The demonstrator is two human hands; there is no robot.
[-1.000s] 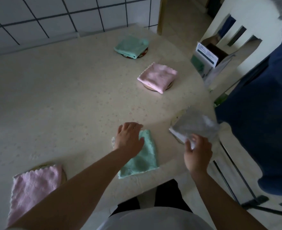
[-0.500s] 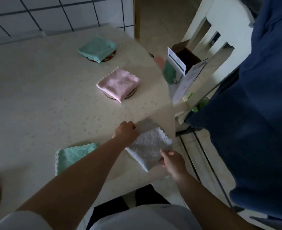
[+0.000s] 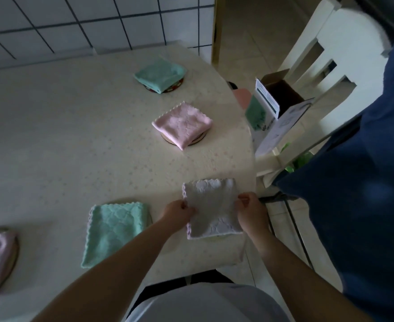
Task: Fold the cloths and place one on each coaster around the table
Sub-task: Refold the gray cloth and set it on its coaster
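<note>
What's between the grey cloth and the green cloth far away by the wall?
In the head view, the folded pink cloth on its coaster lies between the grey cloth and the far green cloth.

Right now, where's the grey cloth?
Head view, near right table edge: grey cloth held between left hand and right hand, right of the flat green cloth.

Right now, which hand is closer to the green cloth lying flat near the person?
The left hand. It grips the grey cloth's left edge, just right of the green cloth. The right hand grips the grey cloth's opposite edge, farther away.
</note>
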